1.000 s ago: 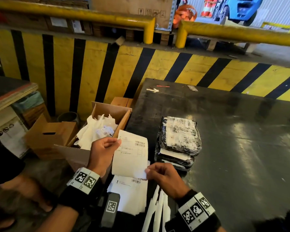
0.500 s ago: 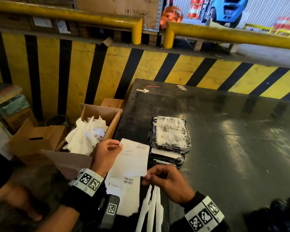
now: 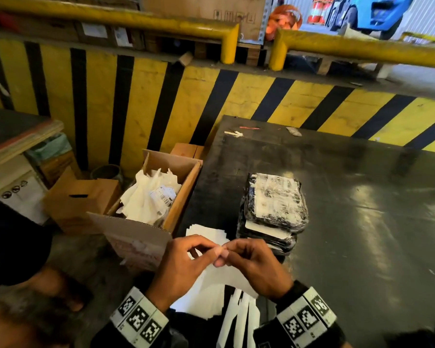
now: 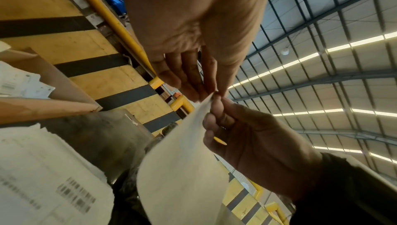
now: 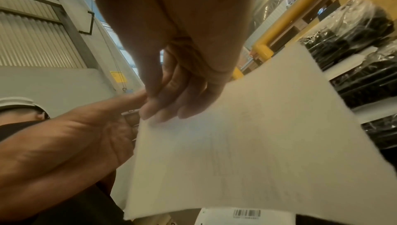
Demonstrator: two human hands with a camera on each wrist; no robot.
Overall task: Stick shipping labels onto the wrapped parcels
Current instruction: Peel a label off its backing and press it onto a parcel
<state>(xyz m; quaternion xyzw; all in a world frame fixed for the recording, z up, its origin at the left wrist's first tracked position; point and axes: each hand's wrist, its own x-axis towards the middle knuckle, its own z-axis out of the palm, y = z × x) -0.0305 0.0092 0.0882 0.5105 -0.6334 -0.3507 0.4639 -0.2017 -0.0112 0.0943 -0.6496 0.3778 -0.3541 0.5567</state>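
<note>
I hold one white shipping label (image 3: 227,278) above the table's near edge. My left hand (image 3: 212,248) and right hand (image 3: 226,254) meet at its top corner, and both pinch that corner. In the left wrist view the label (image 4: 182,169) hangs down from the pinch of the left hand (image 4: 206,94) and right hand (image 4: 217,103). The right wrist view shows its blank side (image 5: 247,152). A stack of black parcels (image 3: 274,209) wrapped in clear film stands just beyond my hands, the top one bearing a label. More labels (image 3: 204,233) lie in a pile under my hands.
An open cardboard box (image 3: 183,194) of crumpled white backing paper stands left of the dark table (image 3: 362,222). White paper strips (image 3: 239,320) lie by my right wrist. A smaller box (image 3: 78,197) sits on the floor. A yellow-and-black barrier (image 3: 191,101) runs behind.
The label came down from its raised, spread position. My right hand left its lower corner and joined the left hand, so both now pinch one corner.
</note>
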